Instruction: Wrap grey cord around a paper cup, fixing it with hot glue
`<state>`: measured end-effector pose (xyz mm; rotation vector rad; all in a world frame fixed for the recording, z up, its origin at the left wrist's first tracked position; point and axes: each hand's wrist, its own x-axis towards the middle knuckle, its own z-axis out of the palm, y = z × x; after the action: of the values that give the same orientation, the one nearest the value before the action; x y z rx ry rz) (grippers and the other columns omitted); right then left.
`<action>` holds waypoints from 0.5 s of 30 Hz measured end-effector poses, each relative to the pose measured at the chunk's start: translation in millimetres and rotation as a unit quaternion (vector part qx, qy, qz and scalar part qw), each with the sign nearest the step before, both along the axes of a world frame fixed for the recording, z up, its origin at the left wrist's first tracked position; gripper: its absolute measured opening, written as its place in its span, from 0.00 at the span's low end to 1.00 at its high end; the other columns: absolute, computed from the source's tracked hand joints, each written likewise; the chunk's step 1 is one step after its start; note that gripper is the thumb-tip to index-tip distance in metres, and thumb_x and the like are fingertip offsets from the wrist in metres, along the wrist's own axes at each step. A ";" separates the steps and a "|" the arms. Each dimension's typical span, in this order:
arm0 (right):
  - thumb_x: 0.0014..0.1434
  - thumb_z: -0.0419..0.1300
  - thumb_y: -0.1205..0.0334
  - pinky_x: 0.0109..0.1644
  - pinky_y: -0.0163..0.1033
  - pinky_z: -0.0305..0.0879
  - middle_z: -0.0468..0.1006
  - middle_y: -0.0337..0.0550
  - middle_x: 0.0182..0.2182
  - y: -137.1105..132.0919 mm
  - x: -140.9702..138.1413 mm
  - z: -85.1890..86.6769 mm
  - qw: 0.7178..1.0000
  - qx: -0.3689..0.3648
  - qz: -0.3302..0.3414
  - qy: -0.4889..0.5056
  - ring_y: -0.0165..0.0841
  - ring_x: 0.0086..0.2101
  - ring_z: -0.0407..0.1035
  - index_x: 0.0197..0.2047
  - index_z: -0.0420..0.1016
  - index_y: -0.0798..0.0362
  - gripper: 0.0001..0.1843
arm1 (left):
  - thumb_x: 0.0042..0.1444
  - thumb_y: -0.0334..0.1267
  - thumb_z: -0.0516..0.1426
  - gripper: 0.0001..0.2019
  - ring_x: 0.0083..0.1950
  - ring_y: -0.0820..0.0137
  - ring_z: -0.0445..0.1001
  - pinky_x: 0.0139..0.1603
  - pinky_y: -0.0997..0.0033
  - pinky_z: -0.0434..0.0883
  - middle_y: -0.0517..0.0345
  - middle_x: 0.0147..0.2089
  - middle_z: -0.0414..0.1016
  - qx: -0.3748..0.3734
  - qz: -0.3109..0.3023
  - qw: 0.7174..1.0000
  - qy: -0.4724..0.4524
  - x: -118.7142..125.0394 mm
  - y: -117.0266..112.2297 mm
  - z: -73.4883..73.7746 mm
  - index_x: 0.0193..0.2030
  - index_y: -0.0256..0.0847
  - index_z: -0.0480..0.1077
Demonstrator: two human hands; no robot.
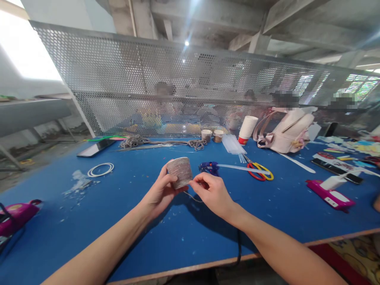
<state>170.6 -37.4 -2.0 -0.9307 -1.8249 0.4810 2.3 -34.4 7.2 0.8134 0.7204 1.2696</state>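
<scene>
My left hand (162, 192) is closed around a cup (181, 172) whose side is wound with grey-brown cord. The cup is tilted, and a pale rim shows along its top edge. Close against the cup's lower right side, my right hand (212, 192) pinches with thumb and forefinger at the cord (193, 197), a loose length of which hangs below the cup toward that hand. The pinched part itself is mostly hidden by the fingers. Just behind my right hand lies a blue glue gun (209, 168) with a long clear glue stick (237, 168) in it.
Red-and-yellow scissors (260, 171) lie to the right. Farther back are bundled grey cord (135, 141), stacked paper cups (248, 127), glue sticks (233, 144) and a backpack (289, 130). A phone-like tablet (96, 148), white coil (101, 170) and magenta power strip (331, 196) flank the blue table (133, 249).
</scene>
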 end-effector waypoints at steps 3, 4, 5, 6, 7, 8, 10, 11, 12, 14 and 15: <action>0.62 0.55 0.58 0.27 0.31 0.60 0.72 0.37 0.22 -4.0 1.0 4.5 1.000 -0.006 0.021 0.003 0.26 0.22 0.63 0.29 0.72 0.54 0.12 | 0.45 0.34 0.63 0.22 0.42 0.65 0.75 0.41 0.65 0.73 0.54 0.45 0.77 -0.003 0.007 1.000 0.001 -0.2 0.9 -0.4 0.49 0.45 0.69; 0.63 0.55 0.58 0.27 0.31 0.60 0.72 0.37 0.23 -5.6 1.4 5.7 1.000 -0.003 0.031 -0.001 0.26 0.22 0.63 0.30 0.72 0.54 0.12 | 0.44 0.35 0.64 0.23 0.42 0.66 0.75 0.40 0.66 0.73 0.54 0.45 0.77 -0.005 0.016 1.000 0.003 0.0 1.2 -0.3 0.49 0.45 0.69; 0.63 0.54 0.58 0.28 0.31 0.61 0.72 0.38 0.23 -7.3 1.6 6.3 0.999 0.004 0.042 -0.011 0.26 0.23 0.63 0.30 0.72 0.54 0.13 | 0.43 0.35 0.65 0.25 0.41 0.67 0.75 0.40 0.68 0.73 0.55 0.46 0.77 -0.008 0.029 1.000 0.003 0.2 1.5 -0.1 0.50 0.46 0.69; 0.64 0.54 0.58 0.28 0.31 0.61 0.73 0.38 0.24 -9.2 1.8 6.2 0.998 0.017 0.053 -0.025 0.26 0.23 0.63 0.31 0.72 0.54 0.13 | 0.41 0.34 0.66 0.28 0.40 0.68 0.75 0.39 0.68 0.73 0.57 0.46 0.77 -0.012 0.044 0.999 0.002 0.4 1.7 0.3 0.52 0.47 0.68; 0.64 0.53 0.57 0.28 0.31 0.61 0.73 0.39 0.25 -11.4 1.9 5.6 0.996 0.037 0.067 -0.045 0.26 0.23 0.64 0.33 0.72 0.54 0.13 | 0.40 0.33 0.67 0.30 0.40 0.68 0.75 0.40 0.69 0.73 0.58 0.46 0.77 -0.016 0.057 0.998 0.000 0.5 1.8 0.6 0.53 0.49 0.68; 0.65 0.53 0.57 0.28 0.31 0.62 0.74 0.40 0.26 -13.9 2.0 4.3 0.992 0.064 0.080 -0.070 0.27 0.23 0.65 0.34 0.72 0.55 0.13 | 0.39 0.31 0.67 0.33 0.41 0.68 0.75 0.41 0.68 0.73 0.59 0.46 0.76 -0.019 0.068 0.998 -0.005 0.3 1.9 1.0 0.54 0.50 0.67; 0.66 0.51 0.57 0.27 0.32 0.62 0.76 0.42 0.27 -21.1 2.2 0.8 0.976 0.132 0.101 -0.138 0.28 0.23 0.66 0.38 0.73 0.57 0.14 | 0.37 0.29 0.67 0.36 0.43 0.67 0.75 0.45 0.67 0.72 0.60 0.46 0.76 -0.020 0.079 0.997 -0.015 -0.8 2.3 1.5 0.56 0.52 0.66; 0.67 0.50 0.57 0.27 0.33 0.62 0.77 0.44 0.27 -26.0 2.5 -1.1 0.964 0.167 0.108 -0.175 0.29 0.24 0.68 0.39 0.73 0.58 0.15 | 0.36 0.29 0.67 0.36 0.45 0.66 0.75 0.47 0.66 0.72 0.61 0.47 0.77 -0.017 0.081 0.996 -0.019 -1.7 2.6 1.5 0.56 0.52 0.66; 0.67 0.50 0.57 0.27 0.34 0.63 0.78 0.45 0.28 -31.9 3.1 -2.8 0.950 0.197 0.114 -0.212 0.31 0.25 0.69 0.39 0.73 0.58 0.15 | 0.36 0.28 0.67 0.36 0.46 0.66 0.75 0.49 0.65 0.72 0.61 0.47 0.77 -0.014 0.081 0.996 -0.022 -2.8 3.1 1.4 0.55 0.52 0.66; 0.67 0.51 0.58 0.30 0.36 0.66 0.80 0.49 0.32 -45.4 6.0 -5.3 0.927 0.232 0.116 -0.272 0.34 0.28 0.73 0.40 0.74 0.58 0.14 | 0.36 0.29 0.67 0.35 0.48 0.65 0.75 0.51 0.63 0.71 0.61 0.48 0.76 -0.007 0.081 0.996 -0.026 -5.5 4.6 1.1 0.54 0.51 0.68; 0.66 0.52 0.58 0.33 0.37 0.68 0.81 0.51 0.36 -52.1 8.7 -6.1 0.919 0.237 0.110 -0.294 0.36 0.31 0.74 0.41 0.74 0.58 0.14 | 0.36 0.29 0.67 0.34 0.49 0.64 0.74 0.51 0.63 0.71 0.61 0.48 0.76 -0.004 0.081 0.996 -0.026 -6.9 5.5 1.0 0.53 0.50 0.68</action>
<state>179.3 -89.5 -8.1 -0.5603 -2.4571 -0.1444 -4.5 -29.0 8.2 0.7239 0.7617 1.4274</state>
